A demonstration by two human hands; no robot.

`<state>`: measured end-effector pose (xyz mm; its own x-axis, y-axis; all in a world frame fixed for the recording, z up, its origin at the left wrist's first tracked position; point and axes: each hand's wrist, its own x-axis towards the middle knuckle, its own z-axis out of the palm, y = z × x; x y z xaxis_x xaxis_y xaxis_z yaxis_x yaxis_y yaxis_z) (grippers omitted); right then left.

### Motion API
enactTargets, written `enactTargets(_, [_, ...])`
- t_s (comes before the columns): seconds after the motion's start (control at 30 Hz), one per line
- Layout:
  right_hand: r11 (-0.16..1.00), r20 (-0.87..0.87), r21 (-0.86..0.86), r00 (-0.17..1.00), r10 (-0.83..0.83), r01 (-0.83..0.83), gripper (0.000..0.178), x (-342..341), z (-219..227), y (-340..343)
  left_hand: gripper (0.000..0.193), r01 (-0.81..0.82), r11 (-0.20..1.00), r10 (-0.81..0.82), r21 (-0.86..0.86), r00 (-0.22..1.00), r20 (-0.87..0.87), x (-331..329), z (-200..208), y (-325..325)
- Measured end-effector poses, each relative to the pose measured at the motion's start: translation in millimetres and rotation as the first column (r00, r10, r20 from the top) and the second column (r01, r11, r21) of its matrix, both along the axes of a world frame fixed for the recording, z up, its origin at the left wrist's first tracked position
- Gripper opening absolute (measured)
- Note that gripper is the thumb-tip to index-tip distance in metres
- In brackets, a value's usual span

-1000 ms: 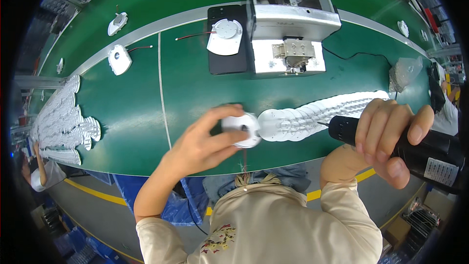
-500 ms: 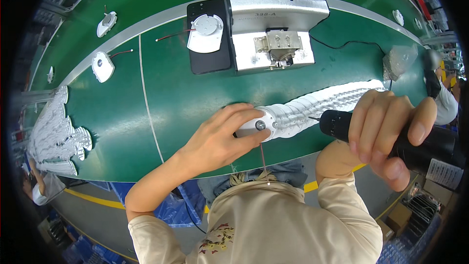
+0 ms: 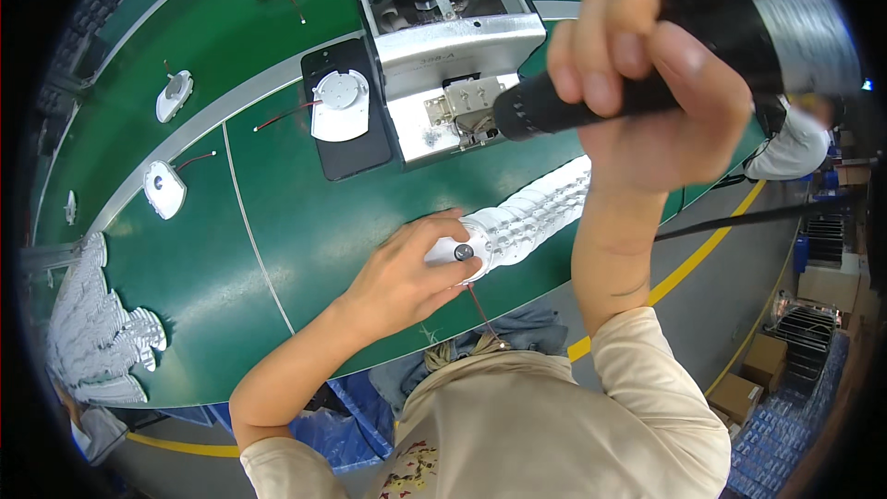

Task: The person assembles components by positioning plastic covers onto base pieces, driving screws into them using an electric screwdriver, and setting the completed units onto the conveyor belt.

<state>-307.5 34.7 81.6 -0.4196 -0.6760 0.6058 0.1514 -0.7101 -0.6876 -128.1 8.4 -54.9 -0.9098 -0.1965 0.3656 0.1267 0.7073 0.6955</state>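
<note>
My right hand [image 3: 656, 83] is wrapped round a black electric screwdriver [image 3: 554, 102], raised in the air. The screwdriver's nose is in line with the front bracket of a metal screw feeder [image 3: 499, 42]; its bit cannot be made out against the metal. With thumb and fingers my left hand [image 3: 397, 268] grips a white plastic part [image 3: 476, 233], which has a round dark centre and a thin red wire hanging from it. The part sits at the near end of a long row of stacked white covers [image 3: 536, 217] lying on the green table.
Left of the feeder, a white part with a red wire [image 3: 340, 120] lies on a black phone [image 3: 360, 162]. More such parts [image 3: 164, 189] are spread to the left and back. White stacked pieces [image 3: 97, 333] pile up at the far left. A dark cable [image 3: 730, 222] trails at the right.
My right hand has lifted the screwdriver up and away from the white part, toward the feeder. My left hand keeps its grip. The view has shifted to the right.
</note>
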Motion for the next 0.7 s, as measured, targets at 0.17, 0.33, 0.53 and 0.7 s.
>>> enactTargets(0.17, [0.938, 0.083, 0.249, 0.960, -0.267, 0.239, 0.041, 12, -4, -15, 0.028, -0.015, 1.000, 0.015, -0.014, 1.000, -0.026, 0, -2, 0])
enactTargets(0.33, [0.927, -0.029, 0.337, 0.986, -0.167, 0.167, 0.038, 3, -11, -24, 0.028, -0.017, 1.000, 0.017, 0.000, 0.999, -0.040, 1, -4, -1])
enactTargets(0.53, [0.989, -0.172, 0.149, 0.984, 0.043, -0.017, 0.036, -14, -24, -1, 0.026, -0.050, 0.999, 0.050, 0.008, 0.997, -0.053, 3, -6, 3])
enactTargets(0.7, [0.982, -0.140, 0.164, 0.983, 0.121, -0.097, 0.041, 12, -28, 40, 0.024, -0.045, 0.999, 0.046, 0.009, 0.997, -0.058, 6, -4, 2])
